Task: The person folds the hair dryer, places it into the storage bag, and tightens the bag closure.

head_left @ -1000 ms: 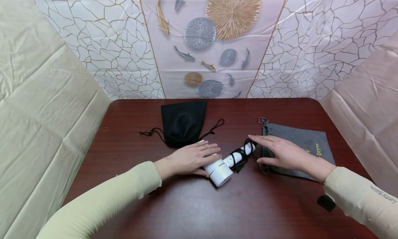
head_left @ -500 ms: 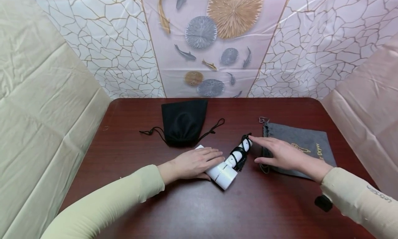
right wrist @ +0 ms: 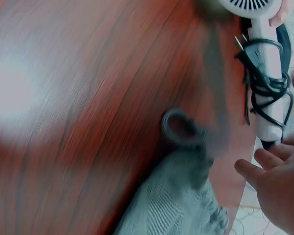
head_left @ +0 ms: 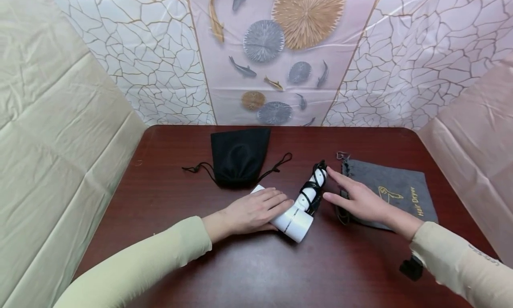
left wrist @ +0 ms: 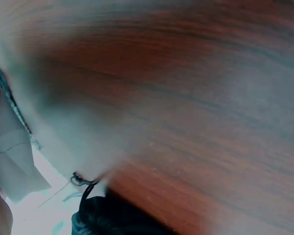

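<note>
A white hair dryer (head_left: 295,224) lies on the table, its handle slanting away to the right. A black cord (head_left: 310,187) is wound round that handle. My left hand (head_left: 254,212) holds the dryer's barrel from above, fingers laid over it; the thumb is mostly hidden. My right hand (head_left: 362,200) has its fingers extended, fingertips at the handle's far end. In the right wrist view the dryer's handle (right wrist: 270,66) shows its wrapped cord and plug, with the right hand (right wrist: 284,191) beside its lower end. The left wrist view shows little of the hand.
A grey drawstring bag (head_left: 409,178) printed "Hair Dryer" lies at right, partly under the right forearm. A black drawstring pouch (head_left: 239,158) lies at the back, its cords spread out. The dark red table (head_left: 256,272) meets patterned cloth walls behind and at the sides.
The dryer has turned under my left hand: its handle points more away from me and its barrel end has shifted right. The right hand's fingertips have moved slightly farther away, following the handle's end.
</note>
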Motion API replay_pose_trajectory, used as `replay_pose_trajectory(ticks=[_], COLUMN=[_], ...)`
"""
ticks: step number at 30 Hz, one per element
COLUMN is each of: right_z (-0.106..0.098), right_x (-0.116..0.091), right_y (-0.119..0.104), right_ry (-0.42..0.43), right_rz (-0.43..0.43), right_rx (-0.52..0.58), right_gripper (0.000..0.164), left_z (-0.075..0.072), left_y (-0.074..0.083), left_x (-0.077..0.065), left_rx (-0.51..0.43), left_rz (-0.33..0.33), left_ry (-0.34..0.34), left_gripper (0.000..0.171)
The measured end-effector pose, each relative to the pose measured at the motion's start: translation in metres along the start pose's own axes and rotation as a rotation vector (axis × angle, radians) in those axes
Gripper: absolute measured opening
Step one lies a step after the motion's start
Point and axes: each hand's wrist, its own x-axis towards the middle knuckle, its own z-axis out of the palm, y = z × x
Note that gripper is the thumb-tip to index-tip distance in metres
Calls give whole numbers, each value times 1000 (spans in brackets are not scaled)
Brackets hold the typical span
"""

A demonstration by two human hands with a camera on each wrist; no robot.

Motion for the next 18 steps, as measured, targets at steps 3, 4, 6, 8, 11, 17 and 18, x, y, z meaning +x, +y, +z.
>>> replay_pose_trajectory(ticks=[3, 4, 6, 8, 11, 17, 18], right_z=[3, 4, 6, 8, 11, 16, 18], right_x=[5, 7, 12, 16, 23, 36, 38], right_y=[-7, -10, -16, -22, -31, -40, -41], right_ry=[13, 18, 28, 39, 57, 107, 115], right_rz=[49, 62, 81, 89, 86, 37, 26], right_rx=[141, 188, 272, 331, 397, 483, 495], right_gripper=[79, 80, 81, 81, 81, 75, 74], left_z=[-5, -6, -9, -11, -14, -19, -21], left_y=[1, 1, 2, 3, 3, 2, 2], left_x=[0, 0, -1, -2, -3, -4, -4], left_rx=[17, 24, 44, 59, 91, 122, 123], left_rz=[-9, -11, -17, -24, -31, -12, -10], left_ry=[34, 44, 59, 74, 99, 136, 137], left_gripper=[80, 80, 79, 77, 74, 70, 70])
